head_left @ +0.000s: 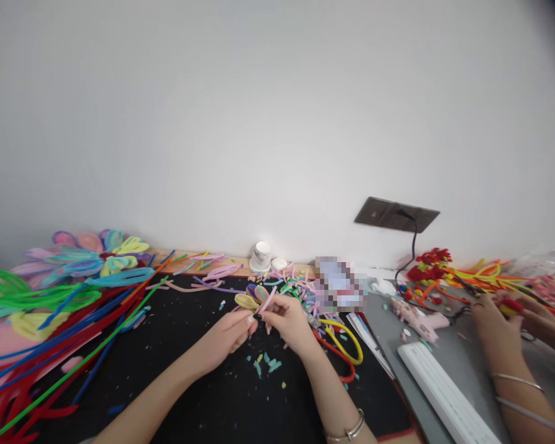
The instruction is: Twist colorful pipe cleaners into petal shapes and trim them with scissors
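Note:
At the middle of the black mat, my left hand (226, 338) pinches a small pipe-cleaner flower (246, 301) with yellow, purple and bluish looped petals. My right hand (285, 323) is close against it, thumb and fingers closed on a pink pipe cleaner (267, 300) that sticks up beside the petals. Fingers cover the flower's base, where something small and dark shows. Teal and yellow snippets (271, 365) lie on the mat just below both hands.
Pipe cleaners (74, 354) and large looped flowers (83, 259) fill the left. Behind my hands stand a paper cup (261, 256) and a blurred phone-like object (341, 283). Rightward are a pink glue gun (423, 322), a white power strip (446, 394) and another person's hands (497, 324).

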Motion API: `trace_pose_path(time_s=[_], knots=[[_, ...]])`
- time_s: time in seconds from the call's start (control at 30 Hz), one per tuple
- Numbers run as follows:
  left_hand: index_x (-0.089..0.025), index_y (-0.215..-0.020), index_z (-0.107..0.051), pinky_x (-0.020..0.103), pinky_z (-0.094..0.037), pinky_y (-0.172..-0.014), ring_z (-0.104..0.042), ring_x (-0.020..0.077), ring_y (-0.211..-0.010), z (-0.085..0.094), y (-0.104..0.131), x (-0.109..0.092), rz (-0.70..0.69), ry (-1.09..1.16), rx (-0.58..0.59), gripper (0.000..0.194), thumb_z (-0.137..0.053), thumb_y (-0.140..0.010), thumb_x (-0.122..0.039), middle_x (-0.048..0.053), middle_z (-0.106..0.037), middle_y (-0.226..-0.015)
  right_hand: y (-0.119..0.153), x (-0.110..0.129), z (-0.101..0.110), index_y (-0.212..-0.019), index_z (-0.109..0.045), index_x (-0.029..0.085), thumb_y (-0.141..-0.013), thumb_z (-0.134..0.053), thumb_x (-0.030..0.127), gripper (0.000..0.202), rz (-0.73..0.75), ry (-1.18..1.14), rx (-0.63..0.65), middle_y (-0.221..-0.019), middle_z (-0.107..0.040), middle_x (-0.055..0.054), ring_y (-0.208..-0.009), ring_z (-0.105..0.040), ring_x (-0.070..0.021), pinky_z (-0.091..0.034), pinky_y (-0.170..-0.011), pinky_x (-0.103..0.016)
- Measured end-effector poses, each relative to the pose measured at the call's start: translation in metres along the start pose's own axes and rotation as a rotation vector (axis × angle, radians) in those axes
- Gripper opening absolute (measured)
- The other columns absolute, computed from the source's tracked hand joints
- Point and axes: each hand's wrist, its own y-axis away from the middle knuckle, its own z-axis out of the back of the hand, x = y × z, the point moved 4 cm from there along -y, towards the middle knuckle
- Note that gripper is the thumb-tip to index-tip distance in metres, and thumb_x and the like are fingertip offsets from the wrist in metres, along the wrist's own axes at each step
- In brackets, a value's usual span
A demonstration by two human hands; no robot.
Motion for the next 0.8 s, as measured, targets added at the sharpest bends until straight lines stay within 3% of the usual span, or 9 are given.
trace_pose_path(time_s=[0.23,0.37,0.6,0.8], knots=[[-0.017,-0.071,-0.046,0.022,-0.021,-0.046,-0.024,0.0098,-0.05,0.002,0.003,-0.004,-0.043,-0.183,-0.041,0.035,-0.03,-0.089,-0.044,-0.007,-0.028,-0.056,0.002,0.002,-0.006,-0.075,-0.059,0.016,-0.075,-0.06,0.029,0.013,-0.067,0.018,0.09,-0.05,-0.053,0.006,-0.033,-0.039,-0.0052,-0.027,-0.032,-0.016],[-0.018,-0.071,-0.045,0.023,-0.026,-0.05,-0.029,0.0112,-0.055,0.002,0.004,-0.008,-0.093,-0.319,-0.063,0.032,-0.029,-0.09,-0.038,-0.005,-0.034,-0.061,0.003,0.0,-0.008,-0.07,-0.053,0.016,-0.076,-0.057,0.029,0.015,-0.108,-0.018,0.138,-0.053,-0.056,0.004,-0.033,-0.045,-0.0059,-0.033,-0.032,-0.016],[-0.018,-0.073,-0.048,0.027,-0.037,-0.07,-0.044,0.0161,-0.076,-0.005,0.008,-0.027,-0.194,-0.527,-0.067,0.031,-0.027,-0.091,-0.033,0.001,-0.05,-0.078,0.003,-0.002,-0.003,-0.063,-0.053,0.016,-0.071,-0.055,0.02,0.009,-0.154,0.071,0.043,-0.045,-0.053,0.006,-0.029,-0.037,-0.0044,-0.023,-0.029,-0.015],[-0.019,-0.072,-0.049,0.028,-0.037,-0.07,-0.046,0.0171,-0.075,-0.009,0.01,-0.031,-0.206,-0.696,-0.032,0.033,-0.023,-0.091,-0.03,0.001,-0.05,-0.074,0.002,0.003,-0.004,-0.057,-0.052,0.016,-0.067,-0.049,0.011,0.012,-0.147,0.121,0.035,-0.046,-0.056,0.003,-0.038,-0.044,-0.0061,-0.029,-0.037,-0.015]])
